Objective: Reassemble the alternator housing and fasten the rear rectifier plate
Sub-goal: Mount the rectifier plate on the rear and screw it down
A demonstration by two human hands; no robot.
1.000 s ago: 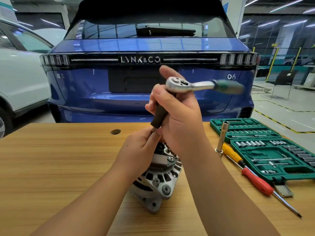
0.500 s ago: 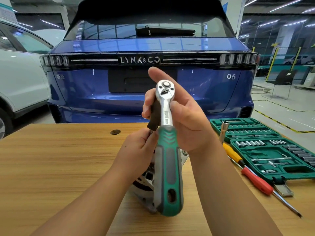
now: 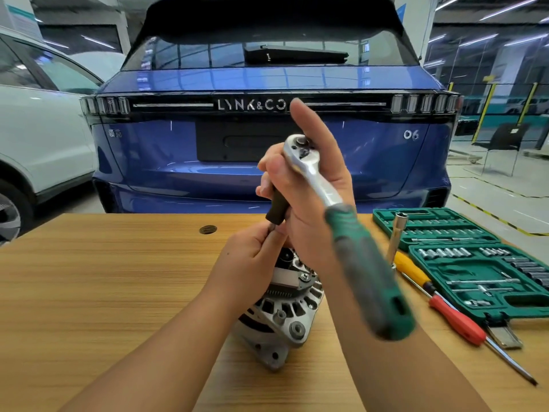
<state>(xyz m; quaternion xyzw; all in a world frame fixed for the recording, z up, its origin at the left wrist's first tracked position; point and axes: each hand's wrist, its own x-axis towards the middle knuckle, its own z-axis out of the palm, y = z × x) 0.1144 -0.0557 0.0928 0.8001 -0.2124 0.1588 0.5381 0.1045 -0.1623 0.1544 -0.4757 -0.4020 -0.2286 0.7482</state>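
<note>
A silver alternator lies on the wooden table, its finned rear end facing up. My left hand pinches the thin metal shaft just under a dark extension handle above the alternator. My right hand holds the top of that handle beneath the chrome head of a ratchet, index finger straight up. The ratchet's green grip swings out toward me on the right, blurred. The joint between shaft and alternator is hidden by my hands.
An open green socket case lies at the right of the table. A yellow and red screwdriver and an upright long socket are beside it. A round hole is in the tabletop. A blue car stands behind.
The ratchet handle has swung from pointing right, through pointing straight at me, to pointing toward my lower right. My left hand stays on the shaft.
</note>
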